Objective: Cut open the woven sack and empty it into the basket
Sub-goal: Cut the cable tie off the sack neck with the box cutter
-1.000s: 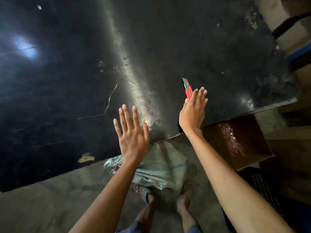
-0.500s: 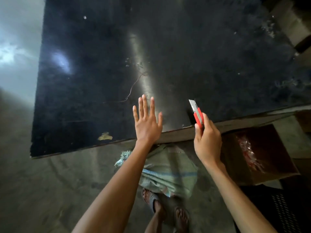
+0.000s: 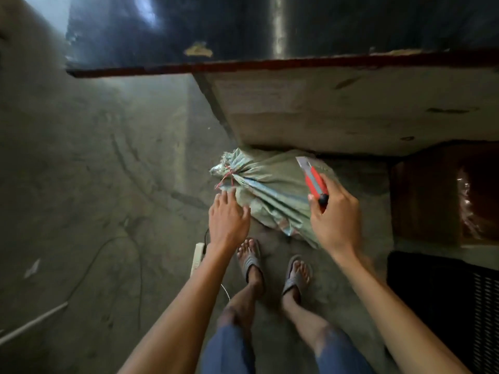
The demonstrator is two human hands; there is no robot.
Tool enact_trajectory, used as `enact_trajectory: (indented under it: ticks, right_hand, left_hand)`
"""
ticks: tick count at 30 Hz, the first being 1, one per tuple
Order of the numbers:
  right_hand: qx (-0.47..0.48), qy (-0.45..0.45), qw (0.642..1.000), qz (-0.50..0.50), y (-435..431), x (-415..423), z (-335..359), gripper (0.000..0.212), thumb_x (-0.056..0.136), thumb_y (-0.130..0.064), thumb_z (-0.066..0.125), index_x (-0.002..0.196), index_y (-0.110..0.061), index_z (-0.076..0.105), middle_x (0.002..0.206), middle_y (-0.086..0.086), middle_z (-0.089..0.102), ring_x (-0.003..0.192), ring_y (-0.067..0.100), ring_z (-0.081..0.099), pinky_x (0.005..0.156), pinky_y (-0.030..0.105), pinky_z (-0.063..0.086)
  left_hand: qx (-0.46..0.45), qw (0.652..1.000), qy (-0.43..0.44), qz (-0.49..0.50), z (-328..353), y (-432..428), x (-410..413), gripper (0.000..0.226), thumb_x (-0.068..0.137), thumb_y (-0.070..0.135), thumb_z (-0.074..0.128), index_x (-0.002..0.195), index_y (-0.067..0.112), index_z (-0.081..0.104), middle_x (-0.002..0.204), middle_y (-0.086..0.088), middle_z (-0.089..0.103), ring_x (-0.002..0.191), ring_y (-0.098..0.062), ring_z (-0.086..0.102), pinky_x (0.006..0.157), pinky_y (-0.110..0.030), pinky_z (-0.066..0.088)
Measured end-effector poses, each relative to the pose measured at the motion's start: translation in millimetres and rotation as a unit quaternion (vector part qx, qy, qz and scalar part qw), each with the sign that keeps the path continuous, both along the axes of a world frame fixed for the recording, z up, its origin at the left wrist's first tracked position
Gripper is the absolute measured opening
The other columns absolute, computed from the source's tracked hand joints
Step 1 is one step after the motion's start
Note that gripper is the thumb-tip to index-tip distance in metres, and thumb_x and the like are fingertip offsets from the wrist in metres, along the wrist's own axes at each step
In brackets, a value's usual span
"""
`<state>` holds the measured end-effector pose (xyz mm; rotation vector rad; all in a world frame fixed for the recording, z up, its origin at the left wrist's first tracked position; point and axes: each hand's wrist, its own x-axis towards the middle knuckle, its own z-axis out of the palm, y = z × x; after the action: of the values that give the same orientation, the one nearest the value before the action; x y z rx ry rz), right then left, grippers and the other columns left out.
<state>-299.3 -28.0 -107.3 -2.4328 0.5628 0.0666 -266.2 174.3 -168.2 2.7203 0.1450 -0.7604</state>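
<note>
Far left: bare concrete floor (image 3: 81, 184), scuffed with curved marks; a pale bar (image 3: 32, 323) lying low on it; a white power strip (image 3: 197, 256) partly hidden behind the left forearm. Above: dark glossy desk (image 3: 351, 22) with a reddish front edge, a small tan scrap (image 3: 198, 49) near that edge. Left hand (image 3: 228, 220) stretched down, grip loose and open, fingers (image 3: 224, 197) spread over the near left side of the sack, holding nothing; actual touch hard to tell through the blur. Centre: grey-green woven sack (image 3: 270, 190) lying on the floor just under the desk front, neck bunched at upper left and tied with red string (image 3: 226, 175), a faint blue stripe across the cloth. Below the sack: two feet in grey sandals (image 3: 252, 263), blue trousers at the bottom edge. Right of centre: right hand (image 3: 333, 220) over the right part of the sack, grip closed around a red box cutter (image 3: 314, 182), blade out and pointing up and left, away from the wrist. Further right: brown cardboard box (image 3: 421, 190) on the floor, something red and shiny inside, too blurred to name. Bottom right: black slotted basket (image 3: 459, 292), near the sack but clearly apart from it.
</note>
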Motion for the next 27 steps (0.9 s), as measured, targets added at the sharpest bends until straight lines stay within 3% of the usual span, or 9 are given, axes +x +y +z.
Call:
enact_trajectory:
  ticks: [4, 11, 13, 15, 20, 23, 24, 27]
  right_hand:
    - [0.003, 0.033, 0.999, 0.020, 16, 0, -53, 0.045, 0.087, -0.017, 0.068, 0.131, -0.014, 0.061, 0.123, 0.010, 0.070, 0.107, 0.033, 0.067, 0.086, 0.039, 0.055]
    - [0.002, 0.014, 0.997, 0.070, 57, 50, -184, 0.041, 0.086, -0.020, 0.066, 0.127, -0.024, 0.061, 0.116, 0.001, 0.072, 0.099, 0.030, 0.068, 0.076, 0.037, 0.053]
    - [0.003, -0.011, 0.997, 0.073, 69, 67, -228, 0.042, 0.086, -0.019, 0.067, 0.127, -0.024, 0.062, 0.117, 0.000, 0.072, 0.100, 0.029, 0.068, 0.077, 0.036, 0.053]
    - [0.000, -0.037, 0.996, 0.085, 79, 78, -272, 0.043, 0.085, -0.019, 0.069, 0.127, -0.024, 0.062, 0.118, -0.001, 0.072, 0.102, 0.027, 0.069, 0.079, 0.035, 0.054]
    - [-0.017, -0.125, 0.988, 0.094, 75, 86, -363, 0.045, 0.083, -0.021, 0.072, 0.127, -0.027, 0.063, 0.115, -0.003, 0.074, 0.099, 0.023, 0.071, 0.082, 0.032, 0.056]
    - [-0.018, -0.188, 0.979, 0.071, 63, 93, -396, 0.044, 0.082, -0.023, 0.073, 0.125, -0.028, 0.064, 0.109, -0.003, 0.077, 0.094, 0.023, 0.073, 0.082, 0.034, 0.058]
    - [-0.010, -0.206, 0.977, 0.059, 60, 91, -402, 0.043, 0.082, -0.024, 0.073, 0.124, -0.028, 0.065, 0.107, -0.002, 0.077, 0.092, 0.023, 0.073, 0.081, 0.036, 0.058]
    - [0.008, -0.244, 0.969, 0.032, 54, 77, -407, 0.041, 0.081, -0.023, 0.075, 0.121, -0.026, 0.067, 0.103, -0.002, 0.078, 0.090, 0.021, 0.073, 0.081, 0.033, 0.057]
  left_hand:
    - [-0.007, 0.995, 0.067, 0.074, -59, 18, -15, 0.050, 0.100, 0.036, 0.045, 0.143, 0.011, 0.046, 0.148, -0.015, 0.050, 0.137, -0.033, 0.043, 0.109, -0.044, 0.036]
    - [-0.073, 0.968, 0.059, 0.232, -210, 41, 41, 0.047, 0.099, 0.040, 0.040, 0.130, 0.010, 0.058, 0.133, -0.020, 0.062, 0.126, -0.036, 0.054, 0.104, -0.045, 0.043]
    - [-0.092, 0.955, 0.060, 0.275, -264, 42, 64, 0.051, 0.099, 0.046, 0.035, 0.120, 0.009, 0.064, 0.128, -0.021, 0.065, 0.121, -0.037, 0.057, 0.104, -0.046, 0.044]
    - [-0.100, 0.934, 0.060, 0.339, -314, 38, 86, 0.065, 0.099, 0.055, 0.028, 0.124, 0.007, 0.065, 0.132, -0.023, 0.063, 0.124, -0.039, 0.056, 0.106, -0.045, 0.043]
    - [-0.199, 0.856, 0.039, 0.475, -416, 22, 137, 0.090, 0.095, 0.072, 0.020, 0.139, 0.001, 0.055, 0.147, -0.027, 0.050, 0.137, -0.042, 0.046, 0.114, -0.045, 0.032]
    - [-0.383, 0.781, 0.000, 0.493, -463, 16, 158, 0.099, 0.070, 0.084, 0.047, 0.133, 0.009, 0.062, 0.139, -0.021, 0.061, 0.126, -0.037, 0.058, 0.111, -0.047, 0.043]
    - [-0.450, 0.747, -0.005, 0.489, -473, 12, 159, 0.095, 0.064, 0.080, 0.056, 0.130, 0.012, 0.064, 0.134, -0.016, 0.065, 0.120, -0.034, 0.064, 0.106, -0.047, 0.049]
    - [-0.568, 0.656, -0.031, 0.497, -489, 11, 161, 0.068, 0.077, 0.058, 0.067, 0.127, 0.013, 0.062, 0.121, -0.006, 0.070, 0.111, -0.026, 0.069, 0.096, -0.042, 0.056]
